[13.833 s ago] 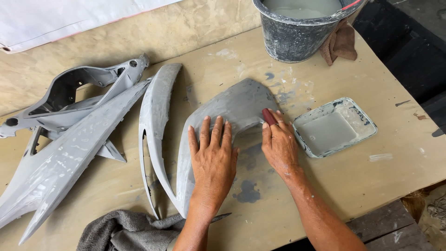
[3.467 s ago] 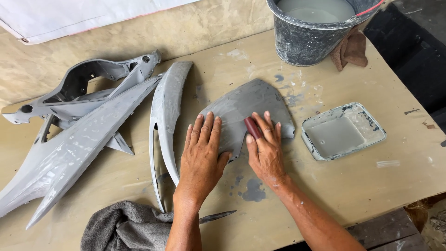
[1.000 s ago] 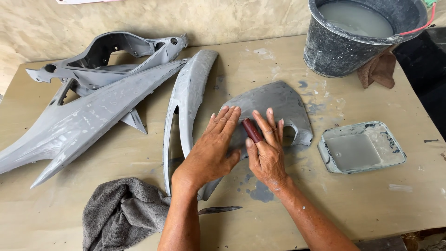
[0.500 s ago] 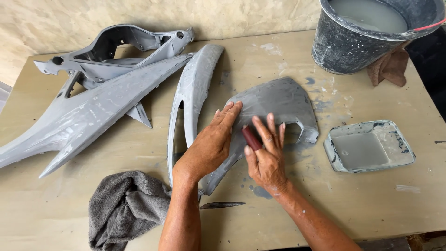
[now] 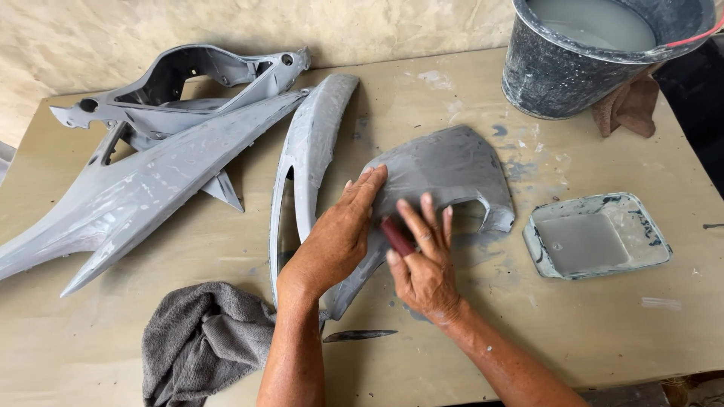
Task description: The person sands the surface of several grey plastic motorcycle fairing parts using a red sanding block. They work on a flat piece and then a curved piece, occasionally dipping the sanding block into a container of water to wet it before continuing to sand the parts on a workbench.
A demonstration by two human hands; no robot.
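Both hands on the grey panel [image 5: 441, 169], mid-surface [image 5: 422, 83].
I note my left hand [image 5: 335, 241] flat, fingers spread, pinning its near edge; my right hand [image 5: 422, 264] presses a dark red pad [image 5: 396, 235] against it.

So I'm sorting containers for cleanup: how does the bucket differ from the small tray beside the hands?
The bucket is round, tall and dark, standing at the table's far right corner; the tray is rectangular, shallow and pale, nearer the right hand. The bucket holds plenty of cloudy grey liquid; the tray holds only a thin pool. A brown rag leans against the bucket; nothing touches the tray. Both are grey-smeared.
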